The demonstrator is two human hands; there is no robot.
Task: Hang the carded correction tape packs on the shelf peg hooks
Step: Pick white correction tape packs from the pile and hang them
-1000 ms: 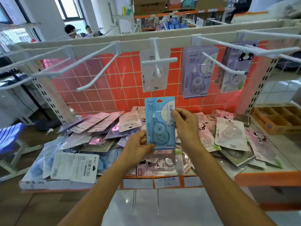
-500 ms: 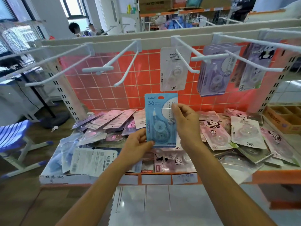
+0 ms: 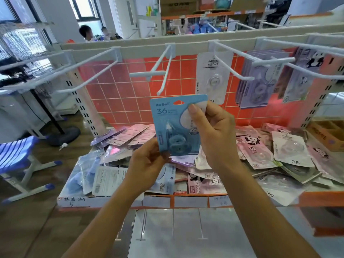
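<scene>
Blue pack (image 3: 173,131) pinched by left hand (image 3: 147,162), right hand (image 3: 214,135) fingers (image 3: 193,111); shelf (image 3: 316,199) holds loose packs (image 3: 290,148).

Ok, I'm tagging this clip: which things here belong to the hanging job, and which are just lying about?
Job: blue pack, pinched by left hand and gripped by right hand; empty peg hook; heap of loose packs; hung purple packs.
Lying about: blue stool; cardboard tray; floor stand base.
</scene>
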